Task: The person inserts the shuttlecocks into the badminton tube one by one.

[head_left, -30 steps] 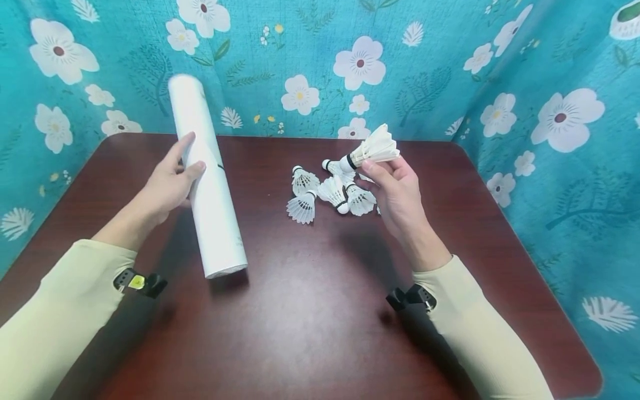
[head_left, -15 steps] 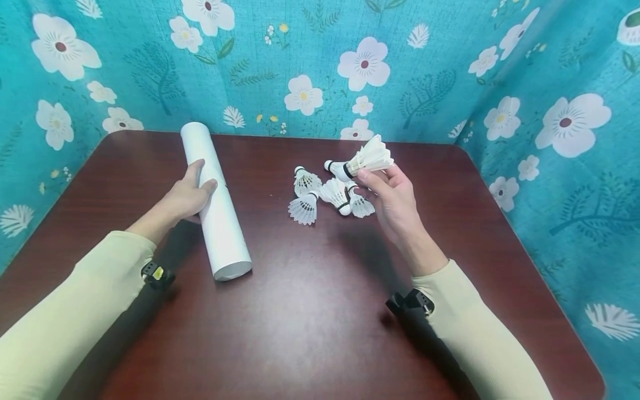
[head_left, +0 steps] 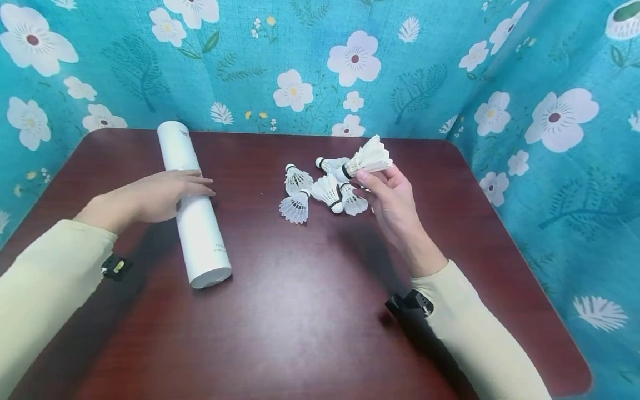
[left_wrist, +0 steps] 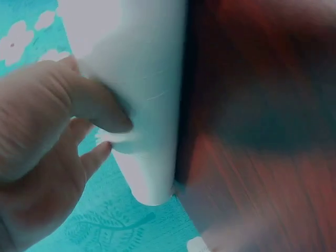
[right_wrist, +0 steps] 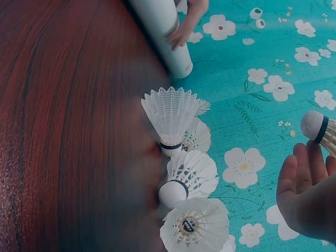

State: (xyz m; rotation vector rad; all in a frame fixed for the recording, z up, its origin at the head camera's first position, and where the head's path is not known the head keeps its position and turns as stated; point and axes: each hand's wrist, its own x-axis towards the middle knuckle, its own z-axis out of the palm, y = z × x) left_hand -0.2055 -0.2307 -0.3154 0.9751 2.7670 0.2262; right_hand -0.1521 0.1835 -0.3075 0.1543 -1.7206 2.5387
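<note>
My left hand (head_left: 155, 195) lies across the middle of a white shuttlecock tube (head_left: 202, 239), its fingers over the top. In the left wrist view the thumb (left_wrist: 107, 110) presses on the tube's side. The tube lies slanted on the left of the table, its near end covered in white. My right hand (head_left: 395, 205) pinches a cream feather shuttlecock (head_left: 369, 156) by its skirt between thumb and fingers, cork pointing left. Beneath and left of it is a loose cluster of several white shuttlecocks (head_left: 327, 191), partly hidden by the held one.
The dark red-brown table (head_left: 290, 322) has rounded corners and a glossy top. A turquoise flowered curtain (head_left: 240, 66) hangs along its back and right edges. Each wrist carries a small black camera (head_left: 407, 303).
The tube has come down onto the table and turned, so that printing shows on it. My left hand has shifted from its side to across its top. The right hand stays nearly still.
</note>
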